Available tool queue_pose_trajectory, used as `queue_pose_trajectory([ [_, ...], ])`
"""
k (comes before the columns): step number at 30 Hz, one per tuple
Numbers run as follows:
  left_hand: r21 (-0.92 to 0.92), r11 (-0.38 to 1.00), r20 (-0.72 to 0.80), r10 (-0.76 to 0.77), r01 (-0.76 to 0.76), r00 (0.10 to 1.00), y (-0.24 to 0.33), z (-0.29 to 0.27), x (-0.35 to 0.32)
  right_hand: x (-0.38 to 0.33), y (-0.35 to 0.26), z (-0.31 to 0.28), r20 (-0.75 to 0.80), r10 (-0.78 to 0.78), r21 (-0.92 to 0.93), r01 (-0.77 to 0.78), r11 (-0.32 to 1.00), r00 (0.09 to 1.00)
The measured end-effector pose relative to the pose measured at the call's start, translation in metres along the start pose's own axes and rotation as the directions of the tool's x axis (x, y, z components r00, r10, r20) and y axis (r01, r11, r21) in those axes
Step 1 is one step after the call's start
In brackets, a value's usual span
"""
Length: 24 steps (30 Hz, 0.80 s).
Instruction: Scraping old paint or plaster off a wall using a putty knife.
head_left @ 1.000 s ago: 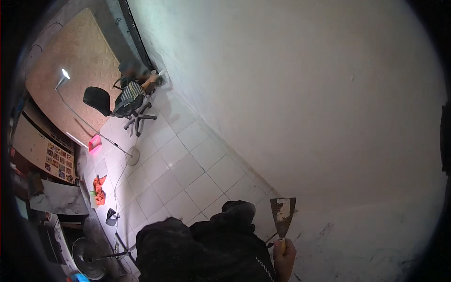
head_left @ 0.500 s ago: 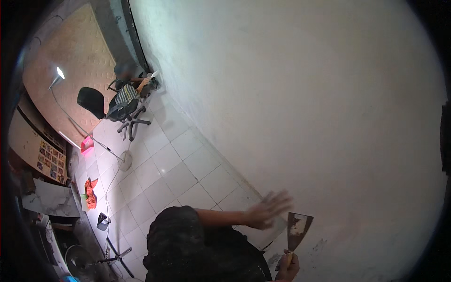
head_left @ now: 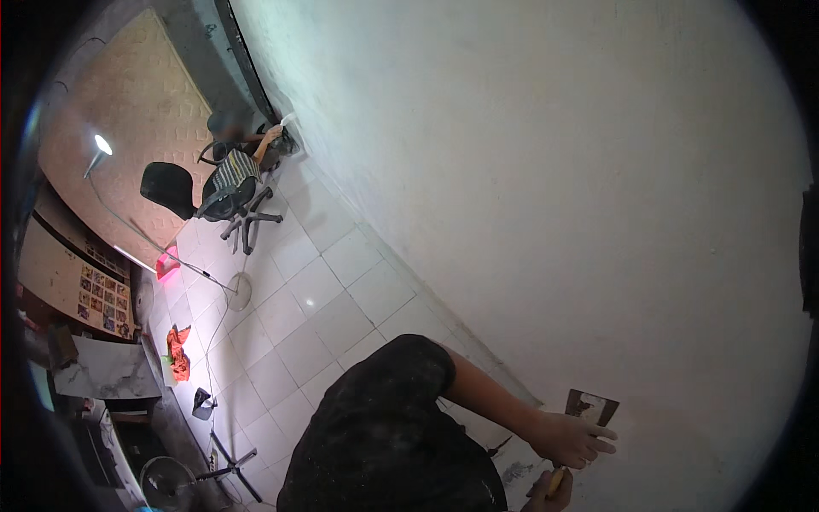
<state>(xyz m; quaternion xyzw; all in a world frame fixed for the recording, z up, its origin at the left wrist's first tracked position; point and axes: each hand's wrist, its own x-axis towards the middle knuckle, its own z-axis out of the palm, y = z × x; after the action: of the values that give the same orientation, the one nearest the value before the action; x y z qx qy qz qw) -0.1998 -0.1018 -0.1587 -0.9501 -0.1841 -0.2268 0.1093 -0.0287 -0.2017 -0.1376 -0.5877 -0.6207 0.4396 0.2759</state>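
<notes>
"Head view: your scraper (head_left: 595, 401) is in front of the wall (head_left: 554, 188). Which way's it pointing?"
"Wide edge away from you, long axis slanting back to your grip; wall contact, can't tell."
"Room?"
"Open wall beyond that edge, tiled floor (head_left: 311, 320) left of the wall."
"Hands?"
"Your right hand (head_left: 541, 494) grips the handle (head_left: 555, 482); your left hand (head_left: 569, 439) crosses the blade (head_left: 589, 410), fingers spread."

Directly above the grip of the right hand (head_left: 544, 495) on the scraper (head_left: 556, 483), passage is blocked by the left hand (head_left: 567, 439); leftward, by the forearm (head_left: 490, 392) and black shirt (head_left: 384, 435). Beyond the blade (head_left: 607, 413), room is left along the wall (head_left: 589, 213).
</notes>
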Motion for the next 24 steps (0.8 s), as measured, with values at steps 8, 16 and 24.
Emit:
queue_pose_trajectory([
  [8,-0.051,0.998,0.046,-0.019,0.022,0.999,0.002,-0.007,0.007,-0.015,-0.037,0.008,-0.045,0.084,0.168,-0.076,0.983,0.995],
  [16,-0.316,0.858,0.255,-0.334,0.405,0.907,0.020,-0.023,-0.067,-0.023,-0.069,0.034,0.221,0.106,0.223,-0.156,0.962,0.970],
  [24,-0.250,0.760,0.153,-0.581,0.600,0.800,0.054,-0.033,-0.088,-0.023,-0.060,0.028,0.337,0.110,0.206,-0.187,0.961,0.935],
])
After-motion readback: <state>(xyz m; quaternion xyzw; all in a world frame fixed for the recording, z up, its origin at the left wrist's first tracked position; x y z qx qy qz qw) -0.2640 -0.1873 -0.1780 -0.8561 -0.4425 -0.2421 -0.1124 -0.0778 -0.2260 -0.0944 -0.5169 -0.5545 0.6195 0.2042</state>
